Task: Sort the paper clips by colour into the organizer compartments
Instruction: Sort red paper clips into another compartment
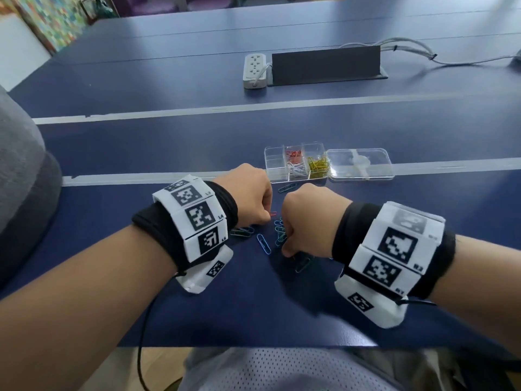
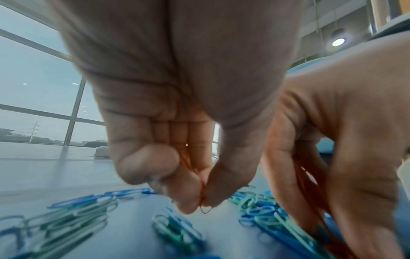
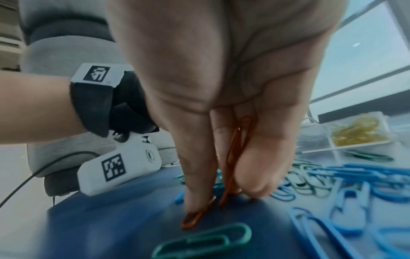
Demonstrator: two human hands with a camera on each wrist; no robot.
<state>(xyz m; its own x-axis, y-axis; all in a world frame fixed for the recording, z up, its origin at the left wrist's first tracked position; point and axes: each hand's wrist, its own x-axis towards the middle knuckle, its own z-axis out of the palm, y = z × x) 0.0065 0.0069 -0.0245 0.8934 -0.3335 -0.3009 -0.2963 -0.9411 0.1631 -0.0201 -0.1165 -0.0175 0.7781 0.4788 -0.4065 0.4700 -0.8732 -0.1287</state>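
A clear organizer (image 1: 275, 165) holds red clips (image 1: 293, 155), white clips (image 1: 296, 168) and yellow clips (image 1: 318, 163) in separate compartments. Loose blue and green clips (image 1: 279, 233) lie on the table before it. My left hand (image 1: 266, 218) hovers over the pile and pinches thin red clips (image 2: 203, 204) between thumb and fingertips. Beside it my right hand (image 1: 284, 249) holds a red clip (image 3: 238, 149) upright between curled fingers, while its index finger presses another red clip (image 3: 197, 216) onto the table. A green clip (image 3: 204, 241) lies just in front.
The organizer's clear lid (image 1: 361, 165) lies open to the right of it. A white power strip (image 1: 255, 70) and a dark cable box (image 1: 325, 64) sit far back on the blue table (image 1: 141, 142). A grey chair (image 1: 22, 176) stands at the left.
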